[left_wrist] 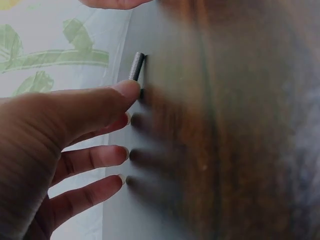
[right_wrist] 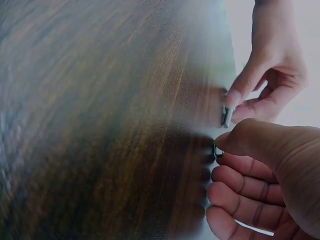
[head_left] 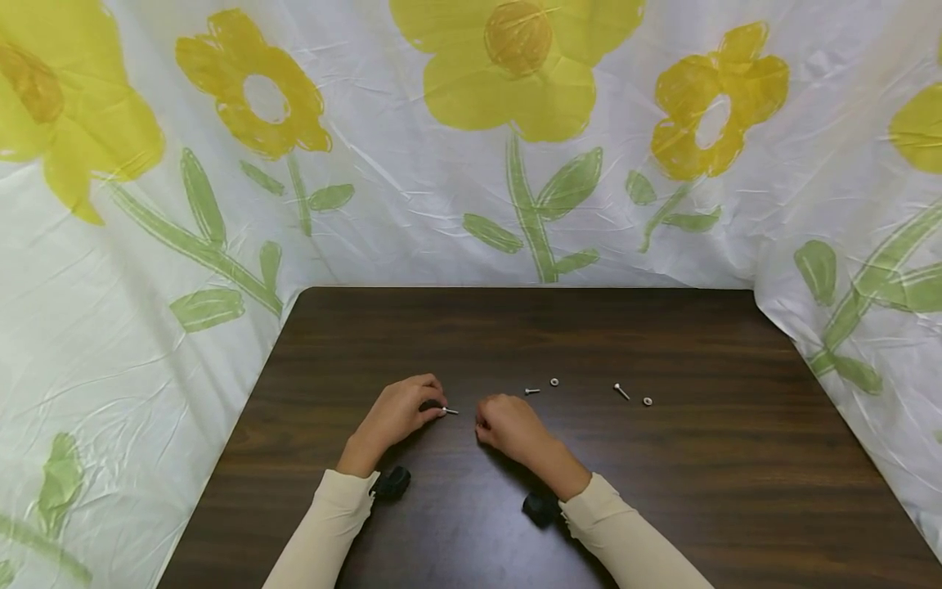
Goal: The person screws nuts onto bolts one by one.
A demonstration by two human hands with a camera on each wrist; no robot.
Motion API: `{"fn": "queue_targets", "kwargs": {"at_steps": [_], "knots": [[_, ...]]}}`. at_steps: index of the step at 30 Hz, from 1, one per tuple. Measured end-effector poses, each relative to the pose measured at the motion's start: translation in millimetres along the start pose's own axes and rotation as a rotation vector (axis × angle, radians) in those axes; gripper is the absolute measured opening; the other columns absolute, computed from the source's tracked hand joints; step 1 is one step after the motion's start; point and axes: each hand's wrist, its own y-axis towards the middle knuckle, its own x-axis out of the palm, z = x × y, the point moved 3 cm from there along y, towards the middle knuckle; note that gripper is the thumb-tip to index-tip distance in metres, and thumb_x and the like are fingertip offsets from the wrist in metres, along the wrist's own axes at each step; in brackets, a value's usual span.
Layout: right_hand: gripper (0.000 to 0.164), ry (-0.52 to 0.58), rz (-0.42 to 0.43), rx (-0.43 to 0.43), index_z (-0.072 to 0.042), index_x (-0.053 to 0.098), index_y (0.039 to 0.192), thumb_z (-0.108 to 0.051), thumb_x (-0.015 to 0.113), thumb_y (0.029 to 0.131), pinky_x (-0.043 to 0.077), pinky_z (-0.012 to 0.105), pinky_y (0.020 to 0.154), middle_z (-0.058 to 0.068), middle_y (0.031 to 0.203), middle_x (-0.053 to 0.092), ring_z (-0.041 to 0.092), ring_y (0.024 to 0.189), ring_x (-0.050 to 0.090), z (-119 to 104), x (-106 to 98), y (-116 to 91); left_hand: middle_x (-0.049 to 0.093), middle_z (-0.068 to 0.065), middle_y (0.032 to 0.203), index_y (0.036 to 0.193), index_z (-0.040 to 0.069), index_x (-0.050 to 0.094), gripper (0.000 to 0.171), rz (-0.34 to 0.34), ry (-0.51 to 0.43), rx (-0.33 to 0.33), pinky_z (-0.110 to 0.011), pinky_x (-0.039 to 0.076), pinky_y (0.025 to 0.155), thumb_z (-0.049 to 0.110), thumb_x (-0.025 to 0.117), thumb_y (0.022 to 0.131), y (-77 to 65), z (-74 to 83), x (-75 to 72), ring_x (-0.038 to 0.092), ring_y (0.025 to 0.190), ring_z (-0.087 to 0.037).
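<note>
My left hand point(head_left: 401, 409) pinches a small metal bolt point(left_wrist: 136, 65) between thumb and index finger. The bolt's threaded shank points toward the right hand, and its head end is mostly hidden by the thumb in the left wrist view. The other left fingers are spread, their tips close to the tabletop. Across a short gap, my right hand point(head_left: 513, 425) pinches a small metal nut point(right_wrist: 218, 150) between thumb and index finger, low over the table. Its remaining fingers are curled in. Bolt and nut are apart.
On the dark wood-grain table point(head_left: 456, 335), a short bolt point(head_left: 532, 391) lies near a nut point(head_left: 554, 382). Farther right lie a longer bolt point(head_left: 621, 391) and another nut point(head_left: 648, 402). A flower-patterned white curtain point(head_left: 412, 180) hangs around the table's back and sides.
</note>
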Motion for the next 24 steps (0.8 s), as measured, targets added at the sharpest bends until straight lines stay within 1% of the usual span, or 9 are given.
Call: {"fn": "queue_targets", "kwargs": {"at_steps": [4,8,11,15,18,20,24], "knots": [[0.019,0.014,0.012,0.0,-0.017,0.064,0.071,-0.012,0.079,0.082,0.045,0.027,0.053,-0.006,0.071,0.061,0.01,0.06,0.056,1.6,-0.6,0.0,0.064,0.01,0.103,0.093,0.021,0.076,0.008,-0.033,-0.025,-0.012,-0.032,0.056,0.077,0.021,0.083,0.087,0.2,-2.2,1.0,0.065,0.09,-0.009],[0.019,0.04,0.016,-0.005,-0.016,0.063,0.07,-0.011,0.079,0.08,0.044,0.026,0.052,-0.007,0.07,0.06,0.009,0.059,0.053,3.9,0.0,0.4,0.065,0.01,0.103,0.092,0.021,0.075,0.008,-0.04,-0.065,-0.018,-0.032,0.056,0.078,0.021,0.082,0.088,0.1,-3.8,0.9,0.065,0.09,-0.009],[0.018,0.058,0.014,-0.018,-0.016,0.064,0.072,-0.01,0.079,0.081,0.044,0.025,0.054,-0.007,0.071,0.06,0.008,0.06,0.053,4.7,-0.1,0.1,0.065,0.01,0.103,0.092,0.02,0.075,0.007,-0.051,-0.109,-0.027,-0.034,0.056,0.078,0.021,0.081,0.089,0.3,-4.1,-0.4,0.065,0.089,-0.009],[0.015,0.095,0.026,-0.032,-0.014,0.065,0.075,-0.009,0.078,0.083,0.044,0.023,0.056,-0.005,0.071,0.059,0.008,0.061,0.053,6.3,-1.0,-0.8,0.066,0.01,0.101,0.093,0.019,0.075,0.005,-0.061,-0.176,-0.048,-0.032,0.055,0.076,0.018,0.08,0.09,0.9,-4.8,-3.0,0.064,0.086,-0.009],[0.014,0.136,0.061,-0.039,-0.012,0.066,0.077,-0.007,0.077,0.082,0.045,0.022,0.057,-0.005,0.071,0.059,0.007,0.062,0.053,9.1,-3.2,-1.9,0.067,0.01,0.1,0.094,0.018,0.075,0.005,-0.051,-0.227,-0.057,-0.031,0.055,0.076,0.016,0.079,0.091,1.8,-4.4,-5.1,0.065,0.085,-0.008],[0.013,0.173,0.098,-0.045,-0.01,0.066,0.078,-0.005,0.077,0.081,0.045,0.021,0.057,-0.004,0.071,0.058,0.007,0.062,0.053,12.1,-6.3,-3.1,0.069,0.009,0.099,0.095,0.017,0.075,0.006,-0.044,-0.263,-0.061,-0.032,0.056,0.078,0.015,0.079,0.091,3.0,-2.9,-6.6,0.066,0.087,-0.007],[0.012,0.256,0.184,-0.043,-0.008,0.067,0.08,-0.002,0.078,0.08,0.048,0.019,0.058,-0.003,0.072,0.061,0.006,0.064,0.056,17.0,-19.0,-6.0,0.071,0.008,0.096,0.095,0.015,0.075,0.005,-0.025,-0.341,-0.062,-0.033,0.057,0.08,0.013,0.078,0.091,7.2,1.4,-10.9,0.068,0.088,-0.008]]}}
